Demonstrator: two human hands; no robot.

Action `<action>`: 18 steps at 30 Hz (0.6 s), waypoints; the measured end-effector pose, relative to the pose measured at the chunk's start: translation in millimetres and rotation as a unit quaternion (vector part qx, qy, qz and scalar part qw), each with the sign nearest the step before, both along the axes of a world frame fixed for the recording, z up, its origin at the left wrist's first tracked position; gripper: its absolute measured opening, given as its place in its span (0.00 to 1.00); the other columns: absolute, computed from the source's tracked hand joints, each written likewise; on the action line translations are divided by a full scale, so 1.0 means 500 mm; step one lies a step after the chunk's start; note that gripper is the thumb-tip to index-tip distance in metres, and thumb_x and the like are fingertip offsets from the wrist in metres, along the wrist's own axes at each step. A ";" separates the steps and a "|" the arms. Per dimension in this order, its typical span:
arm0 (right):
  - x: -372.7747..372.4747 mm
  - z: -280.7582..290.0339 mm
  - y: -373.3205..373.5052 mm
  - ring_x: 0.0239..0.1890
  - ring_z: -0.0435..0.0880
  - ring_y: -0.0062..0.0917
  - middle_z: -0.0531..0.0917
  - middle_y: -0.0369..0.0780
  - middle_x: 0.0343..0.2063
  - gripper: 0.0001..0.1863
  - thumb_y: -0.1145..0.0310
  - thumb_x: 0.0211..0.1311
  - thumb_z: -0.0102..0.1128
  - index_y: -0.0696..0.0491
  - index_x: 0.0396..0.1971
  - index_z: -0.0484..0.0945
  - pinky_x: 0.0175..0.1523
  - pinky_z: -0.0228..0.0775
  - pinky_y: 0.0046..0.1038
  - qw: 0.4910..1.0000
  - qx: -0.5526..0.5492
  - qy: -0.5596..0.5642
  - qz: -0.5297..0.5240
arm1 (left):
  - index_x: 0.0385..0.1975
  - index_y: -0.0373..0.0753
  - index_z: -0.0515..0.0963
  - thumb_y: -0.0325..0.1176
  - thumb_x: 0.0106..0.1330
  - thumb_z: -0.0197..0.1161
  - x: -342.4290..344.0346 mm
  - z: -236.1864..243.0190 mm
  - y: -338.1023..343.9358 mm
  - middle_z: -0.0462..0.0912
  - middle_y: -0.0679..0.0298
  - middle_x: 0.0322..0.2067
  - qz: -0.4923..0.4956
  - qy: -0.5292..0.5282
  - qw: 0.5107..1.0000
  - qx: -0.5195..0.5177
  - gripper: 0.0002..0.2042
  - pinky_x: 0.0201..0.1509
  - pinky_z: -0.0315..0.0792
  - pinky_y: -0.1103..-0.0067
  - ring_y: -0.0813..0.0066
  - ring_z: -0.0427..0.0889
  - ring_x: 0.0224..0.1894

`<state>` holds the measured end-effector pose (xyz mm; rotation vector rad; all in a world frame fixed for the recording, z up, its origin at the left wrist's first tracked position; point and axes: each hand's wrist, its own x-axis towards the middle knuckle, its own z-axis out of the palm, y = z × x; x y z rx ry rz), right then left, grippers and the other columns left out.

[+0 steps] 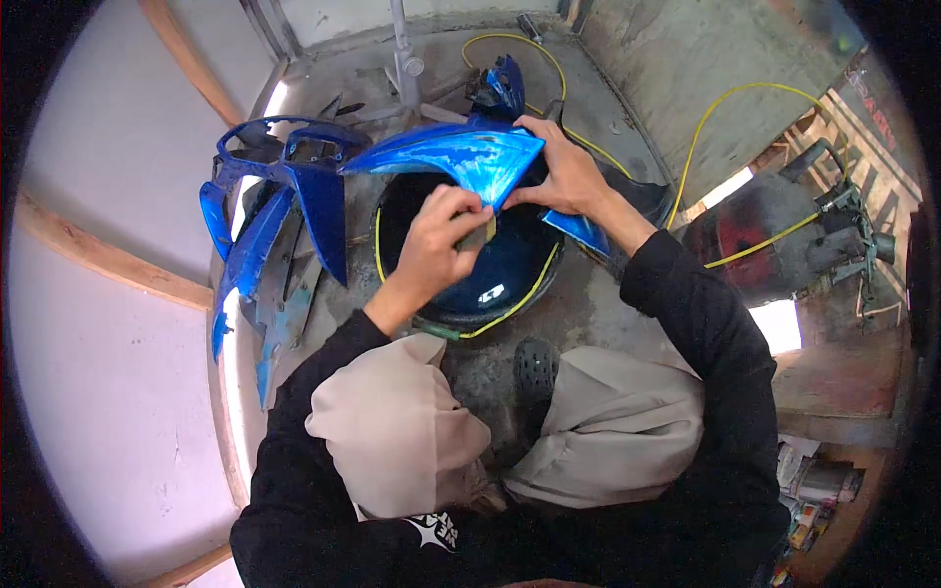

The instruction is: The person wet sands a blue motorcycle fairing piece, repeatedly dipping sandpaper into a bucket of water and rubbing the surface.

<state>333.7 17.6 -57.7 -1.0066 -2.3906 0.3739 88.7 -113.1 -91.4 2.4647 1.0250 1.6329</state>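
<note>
A glossy blue motorcycle fairing panel (475, 159), with pale worn patches, is held over a dark round basin (412, 211) of water. My right hand (569, 176) grips its right end, fingers behind the edge and thumb below. My left hand (436, 240) is closed at the panel's lower tip, its fingers against the surface. A small tan pad (482, 235) sticks out below those fingers; its exact kind is hard to make out. Under my right wrist another blue panel piece (578, 230) leans at the basin's right rim.
More blue fairing parts (319, 211) stand along the left wall. Another blue piece (502, 88) lies beyond the basin. A yellow hose (730, 93) runs right to a dark compressor tank (750, 240). A grey pipe (403, 59) stands upright at the back.
</note>
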 end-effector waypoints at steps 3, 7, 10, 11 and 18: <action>-0.003 0.003 0.001 0.69 0.82 0.54 0.77 0.49 0.71 0.71 0.31 0.35 0.91 0.45 0.81 0.64 0.71 0.77 0.49 1.000 -0.007 0.008 -0.001 | 0.41 0.34 0.89 0.22 0.57 0.75 -0.022 0.013 0.065 0.84 0.55 0.42 0.057 0.004 0.998 0.027 0.11 0.55 0.79 0.62 0.51 0.84 0.48; -0.002 0.007 0.001 0.69 0.82 0.54 0.77 0.49 0.70 0.71 0.31 0.36 0.91 0.45 0.81 0.64 0.71 0.76 0.50 1.000 -0.007 -0.003 -0.012 | 0.37 0.32 0.88 0.24 0.61 0.75 -0.024 0.021 0.097 0.84 0.54 0.41 0.191 -0.034 0.980 -0.032 0.06 0.52 0.78 0.61 0.49 0.83 0.45; -0.001 0.004 0.002 0.69 0.82 0.54 0.77 0.49 0.70 0.71 0.32 0.35 0.91 0.45 0.81 0.64 0.71 0.77 0.50 1.000 -0.014 -0.007 -0.013 | 0.38 0.33 0.88 0.22 0.55 0.76 -0.005 0.003 0.042 0.83 0.55 0.41 0.095 -0.014 0.995 -0.034 0.10 0.53 0.79 0.62 0.50 0.84 0.46; -0.001 0.004 0.004 0.69 0.82 0.54 0.77 0.48 0.70 0.71 0.32 0.35 0.91 0.45 0.81 0.64 0.70 0.77 0.50 1.000 -0.006 -0.006 -0.012 | 0.40 0.34 0.88 0.20 0.50 0.76 -0.001 -0.001 0.027 0.83 0.55 0.41 0.026 0.006 1.000 -0.011 0.15 0.56 0.80 0.62 0.50 0.85 0.48; -0.003 0.005 0.002 0.68 0.83 0.54 0.77 0.48 0.71 0.71 0.32 0.36 0.91 0.46 0.81 0.64 0.70 0.77 0.49 1.000 -0.005 -0.004 -0.012 | 0.37 0.32 0.86 0.23 0.62 0.76 -0.026 0.013 0.075 0.84 0.54 0.40 0.148 -0.031 0.988 -0.015 0.06 0.51 0.80 0.64 0.51 0.86 0.44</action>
